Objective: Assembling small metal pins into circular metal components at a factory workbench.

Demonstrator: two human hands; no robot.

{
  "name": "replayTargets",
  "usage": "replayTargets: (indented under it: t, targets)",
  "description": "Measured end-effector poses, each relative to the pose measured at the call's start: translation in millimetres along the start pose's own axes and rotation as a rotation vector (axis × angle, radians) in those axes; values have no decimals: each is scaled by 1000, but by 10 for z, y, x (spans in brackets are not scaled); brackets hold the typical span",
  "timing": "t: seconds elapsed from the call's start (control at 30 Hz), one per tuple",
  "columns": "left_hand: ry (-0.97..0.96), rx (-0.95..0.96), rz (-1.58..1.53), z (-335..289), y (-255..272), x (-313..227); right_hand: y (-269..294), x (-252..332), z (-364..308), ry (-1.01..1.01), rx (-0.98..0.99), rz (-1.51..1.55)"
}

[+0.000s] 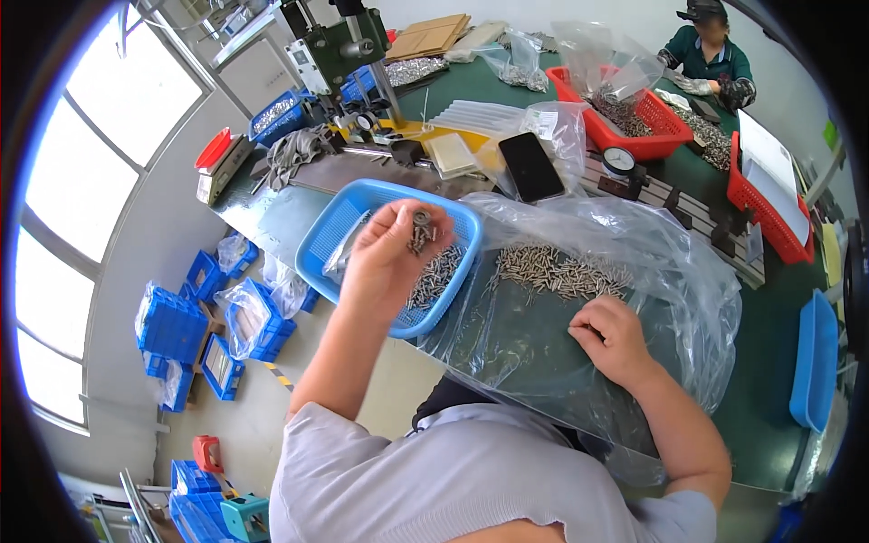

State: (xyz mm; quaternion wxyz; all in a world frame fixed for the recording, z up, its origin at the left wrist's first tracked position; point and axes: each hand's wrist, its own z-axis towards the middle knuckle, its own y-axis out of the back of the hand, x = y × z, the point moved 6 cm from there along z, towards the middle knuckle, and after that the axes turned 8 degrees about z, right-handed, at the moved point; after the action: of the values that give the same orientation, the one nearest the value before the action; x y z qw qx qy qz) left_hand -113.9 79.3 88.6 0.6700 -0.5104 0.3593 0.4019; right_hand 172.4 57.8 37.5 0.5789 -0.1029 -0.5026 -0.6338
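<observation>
The left hand (396,241) curls its fingers round small metal pins (420,239) over the blue basket (358,201), presumably so strays drop inside. The right hand (614,339) is curled closed, contents unclear, beside a pin pile (561,271) that plastic sheeting (701,285) likely keeps contained.

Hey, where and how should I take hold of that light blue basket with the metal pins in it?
I'd grip the light blue basket by its left and right rims, coming from outside. It is open-topped with loose metal pins inside, so a level, two-sided hold looks safest. Clear plastic sheet lies close on the right; keep it out of your grip.
</observation>
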Motion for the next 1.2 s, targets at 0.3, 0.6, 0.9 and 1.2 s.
replayTargets:
  t: [0.3,0.6,0.9,1.2]
  targets:
    - [-30,-270,754,255,726,-123,-29,16,20,97,6,-29]
    - [98,-301,173,159,479,-55,-6,-32,-5,40,6,-25]
    - [588,134,-362,-335,-1071,1074,231,-214,66,-80,-106,-51]
    - [756,214,-451,-447,-1171,1607,509,-343,51,-279,31,-361]
